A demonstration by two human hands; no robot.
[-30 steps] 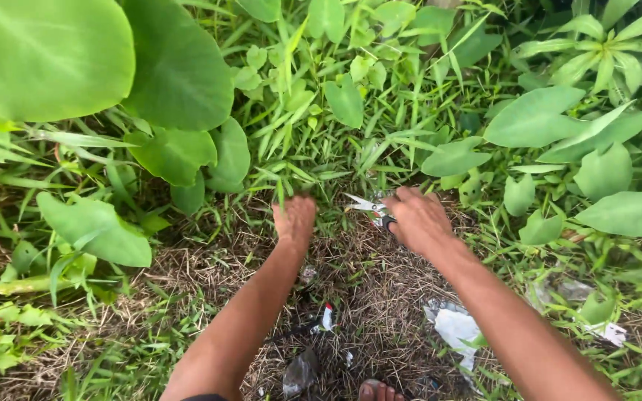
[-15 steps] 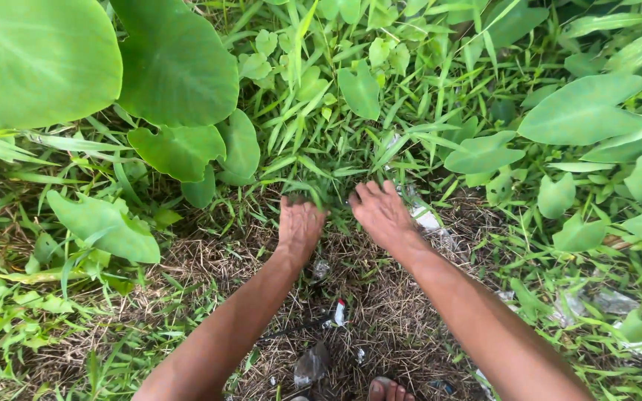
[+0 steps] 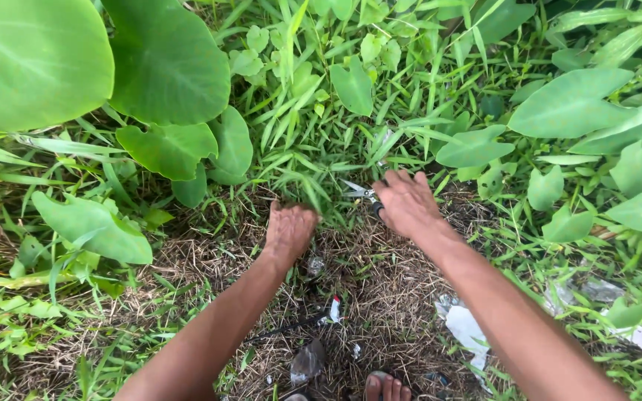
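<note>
The left hand [image 3: 289, 230] clamps a grass tuft [image 3: 307, 186] at its base, while the right hand [image 3: 408, 204], closed on shears [image 3: 360, 192], points their parted blades left at the tuft just beside.

Both forearms were bare to the frame edge, no sleeves, watch, bands or gloves; left hand [image 3: 289, 231] and right hand [image 3: 408, 204] were bare too, knuckles and fingers dusted with dry soil, and bare toes [image 3: 385, 388] showed at the bottom edge, no closed shoe.
</note>
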